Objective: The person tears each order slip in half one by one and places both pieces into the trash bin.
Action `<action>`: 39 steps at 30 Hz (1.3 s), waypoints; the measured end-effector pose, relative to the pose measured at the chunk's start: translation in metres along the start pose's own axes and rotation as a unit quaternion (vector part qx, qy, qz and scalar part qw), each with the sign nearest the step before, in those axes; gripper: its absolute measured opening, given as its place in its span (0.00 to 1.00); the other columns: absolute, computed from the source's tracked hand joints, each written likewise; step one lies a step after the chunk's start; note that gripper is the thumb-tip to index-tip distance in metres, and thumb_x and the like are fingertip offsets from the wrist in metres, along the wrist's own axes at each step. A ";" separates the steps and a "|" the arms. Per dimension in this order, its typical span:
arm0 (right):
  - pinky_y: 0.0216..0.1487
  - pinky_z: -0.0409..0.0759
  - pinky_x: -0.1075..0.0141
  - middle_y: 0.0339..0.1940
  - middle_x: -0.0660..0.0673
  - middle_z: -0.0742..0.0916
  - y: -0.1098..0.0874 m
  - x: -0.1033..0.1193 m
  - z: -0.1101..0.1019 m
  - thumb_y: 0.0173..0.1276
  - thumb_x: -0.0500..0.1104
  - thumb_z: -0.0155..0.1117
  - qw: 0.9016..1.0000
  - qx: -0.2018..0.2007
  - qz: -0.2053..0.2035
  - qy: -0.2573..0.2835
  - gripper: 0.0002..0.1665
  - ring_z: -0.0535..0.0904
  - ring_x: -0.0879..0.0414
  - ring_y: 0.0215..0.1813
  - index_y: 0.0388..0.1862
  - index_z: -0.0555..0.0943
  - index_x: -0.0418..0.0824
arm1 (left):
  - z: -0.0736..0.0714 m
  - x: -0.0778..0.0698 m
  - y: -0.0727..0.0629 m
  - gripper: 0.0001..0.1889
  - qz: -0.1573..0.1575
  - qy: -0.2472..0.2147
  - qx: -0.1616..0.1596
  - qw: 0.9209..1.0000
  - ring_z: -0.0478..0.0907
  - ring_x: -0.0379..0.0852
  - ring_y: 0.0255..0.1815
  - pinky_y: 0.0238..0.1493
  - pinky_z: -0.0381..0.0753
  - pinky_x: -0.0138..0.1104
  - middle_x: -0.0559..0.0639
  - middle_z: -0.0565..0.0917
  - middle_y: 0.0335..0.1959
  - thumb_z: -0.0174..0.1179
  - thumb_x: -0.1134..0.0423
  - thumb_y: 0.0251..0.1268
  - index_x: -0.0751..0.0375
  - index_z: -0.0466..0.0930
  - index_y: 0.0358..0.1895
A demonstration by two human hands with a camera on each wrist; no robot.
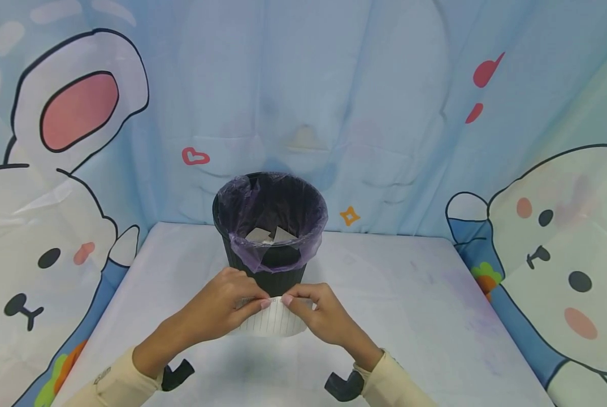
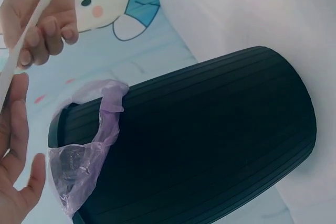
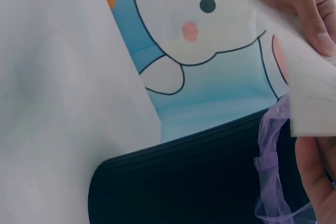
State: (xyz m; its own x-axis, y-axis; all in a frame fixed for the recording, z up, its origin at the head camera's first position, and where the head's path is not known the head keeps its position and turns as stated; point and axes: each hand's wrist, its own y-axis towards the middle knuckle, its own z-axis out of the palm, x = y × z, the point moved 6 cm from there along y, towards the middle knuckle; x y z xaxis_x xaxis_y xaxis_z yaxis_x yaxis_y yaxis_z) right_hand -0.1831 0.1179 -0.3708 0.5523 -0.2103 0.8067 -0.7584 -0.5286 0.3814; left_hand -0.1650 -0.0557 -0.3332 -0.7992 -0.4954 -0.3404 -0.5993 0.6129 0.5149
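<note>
A sheet of lined white paper (image 1: 273,321) is held up in front of the bin, a little nearer to me. My left hand (image 1: 230,305) pinches its top edge between thumb and forefinger, and my right hand (image 1: 324,312) pinches the same edge close by. In the right wrist view the paper (image 3: 315,100) hangs between both hands; the left wrist view shows it nearly edge-on. Behind it stands a black ribbed bin (image 1: 268,280), lined with a purple plastic bag (image 1: 303,251) folded over the rim. Pieces of white paper (image 1: 285,234) lie inside.
The bin is upright on a white-covered table (image 1: 395,305), near the back edge. A blue curtain (image 1: 303,85) with cartoon animals hangs behind and along both sides. Black camera mounts (image 1: 345,386) are strapped beneath the wrists.
</note>
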 end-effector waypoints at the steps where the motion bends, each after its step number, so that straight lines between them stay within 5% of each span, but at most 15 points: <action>1: 0.41 0.85 0.64 0.34 0.42 0.90 0.000 0.000 0.000 0.75 0.34 0.56 1.000 0.000 0.004 0.006 0.12 0.83 0.62 0.36 0.36 0.87 0.36 | -0.001 -0.001 0.000 0.03 0.003 0.001 -0.006 1.000 0.75 0.32 0.33 0.48 0.75 0.38 0.36 0.86 0.29 0.69 0.61 0.64 0.51 0.91 0.38; 16: 0.30 0.85 0.61 0.30 0.38 0.88 0.002 0.000 -0.003 0.75 0.33 0.56 0.999 -0.005 0.014 0.046 0.12 0.81 0.62 0.31 0.34 0.86 0.33 | -0.007 -0.004 0.003 0.04 0.019 0.002 -0.032 0.999 0.77 0.34 0.34 0.46 0.75 0.36 0.36 0.87 0.30 0.71 0.62 0.61 0.52 0.91 0.38; 39: 0.36 0.86 0.64 0.35 0.39 0.89 0.003 -0.001 -0.004 0.76 0.35 0.56 0.999 -0.002 0.041 0.022 0.12 0.82 0.59 0.36 0.37 0.86 0.34 | -0.007 -0.005 0.003 0.05 0.012 0.010 -0.030 0.999 0.77 0.35 0.33 0.43 0.76 0.34 0.38 0.88 0.31 0.71 0.61 0.61 0.53 0.91 0.38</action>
State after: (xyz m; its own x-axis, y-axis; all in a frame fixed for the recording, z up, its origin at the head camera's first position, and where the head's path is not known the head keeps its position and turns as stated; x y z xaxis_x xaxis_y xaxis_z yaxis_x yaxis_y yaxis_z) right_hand -0.1870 0.1198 -0.3683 0.4720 -0.2170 0.8545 -0.8020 -0.5081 0.3140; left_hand -0.1624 -0.0556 -0.3238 -0.8124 -0.4928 -0.3118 -0.5749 0.5877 0.5693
